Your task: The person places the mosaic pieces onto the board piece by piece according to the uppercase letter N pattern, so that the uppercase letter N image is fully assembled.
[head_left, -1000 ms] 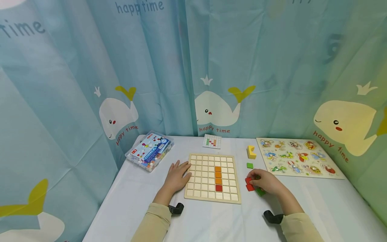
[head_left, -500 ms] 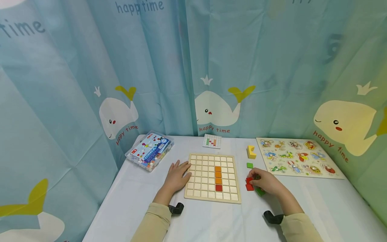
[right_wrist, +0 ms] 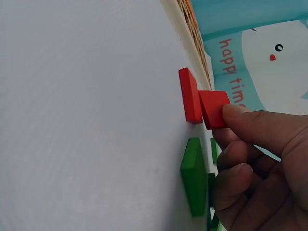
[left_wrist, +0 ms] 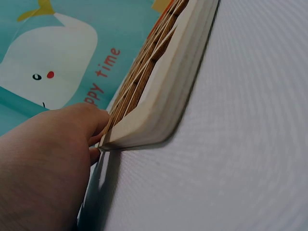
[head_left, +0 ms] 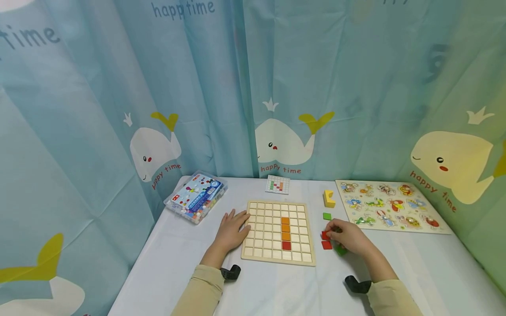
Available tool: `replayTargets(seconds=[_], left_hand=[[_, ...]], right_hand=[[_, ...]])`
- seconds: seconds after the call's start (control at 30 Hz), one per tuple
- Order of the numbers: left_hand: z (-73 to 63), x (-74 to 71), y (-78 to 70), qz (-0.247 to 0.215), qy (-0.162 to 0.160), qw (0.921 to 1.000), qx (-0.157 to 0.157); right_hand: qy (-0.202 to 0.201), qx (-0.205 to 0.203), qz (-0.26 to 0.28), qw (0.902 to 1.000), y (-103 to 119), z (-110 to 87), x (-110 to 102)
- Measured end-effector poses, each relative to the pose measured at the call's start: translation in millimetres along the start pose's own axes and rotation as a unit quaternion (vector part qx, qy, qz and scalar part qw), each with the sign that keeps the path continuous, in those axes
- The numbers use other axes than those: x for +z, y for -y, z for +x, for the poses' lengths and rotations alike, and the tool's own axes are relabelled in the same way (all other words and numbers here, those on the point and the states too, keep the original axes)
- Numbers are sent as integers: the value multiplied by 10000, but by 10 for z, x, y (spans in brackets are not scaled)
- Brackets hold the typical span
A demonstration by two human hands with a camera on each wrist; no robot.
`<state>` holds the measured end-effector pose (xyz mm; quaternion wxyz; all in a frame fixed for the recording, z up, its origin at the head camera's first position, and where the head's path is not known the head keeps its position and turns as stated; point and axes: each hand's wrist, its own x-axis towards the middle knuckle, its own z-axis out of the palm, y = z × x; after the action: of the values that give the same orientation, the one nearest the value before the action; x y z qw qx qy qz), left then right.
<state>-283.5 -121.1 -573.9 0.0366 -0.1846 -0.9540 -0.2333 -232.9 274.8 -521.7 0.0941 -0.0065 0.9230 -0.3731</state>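
Spotting left hand (head_left: 231,231), fingers relaxed, against left edge of grid board (head_left: 278,262); curtain (head_left: 213,66) behind says "happy time". Slim strip of white tabletop (head_left: 316,220) off board's right edge, then red tile (right_wrist: 214,109) pinched by right hand (right_wrist: 269,166), second red one (right_wrist: 191,97) just beside.

Behind the wooden grid board (head_left: 267,235), red lettering (head_left: 280,169) under three whales (head_left: 282,142) on the curtain (head_left: 219,87) reads "happy time"; larger grey-blue letters (head_left: 183,9) above repeat it. Left of the board, the plastic box's label (head_left: 199,192) is too small to read.
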Motion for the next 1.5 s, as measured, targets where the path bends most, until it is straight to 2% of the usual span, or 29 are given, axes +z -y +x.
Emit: replayTargets(seconds=[0.33, 1.2, 1.5], left_hand=[[-1, -4, -5, 11, -18, 10000, 28], [3, 12, 3, 12, -9, 10000, -23], [1, 10, 8, 10, -13, 10000, 4]], right_hand=[[-241, -307, -144, 9991, 154, 24, 39], [-180, -665, 545, 9961, 696, 224, 520], [-183, -721, 485, 9961, 804, 322, 709]])
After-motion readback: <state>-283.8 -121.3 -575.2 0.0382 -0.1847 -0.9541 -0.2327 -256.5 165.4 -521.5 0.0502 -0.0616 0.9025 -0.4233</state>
